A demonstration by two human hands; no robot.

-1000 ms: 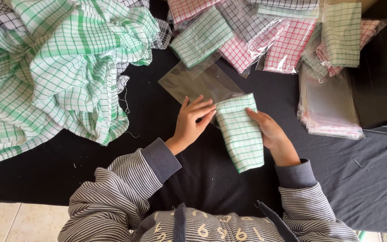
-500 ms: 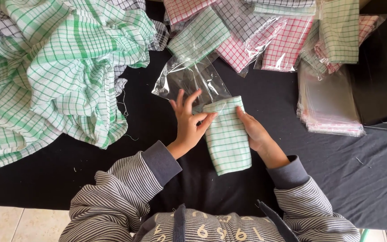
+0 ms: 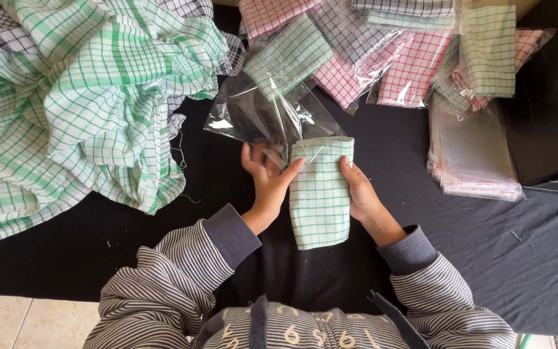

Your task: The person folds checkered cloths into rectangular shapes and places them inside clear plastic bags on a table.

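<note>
Folded green cloth [image 3: 318, 194]: your left hand [image 3: 267, 178] pinches its top corner against the clear bag [image 3: 263, 113]; your right hand [image 3: 358, 190] grips its right edge.

Loose green-checked cloths [image 3: 92, 97] lay heaped at the bench's left edge; bagged pink cloths [image 3: 382, 71] and empty clear bags [image 3: 473, 161] occupied its far-right corner.
</note>
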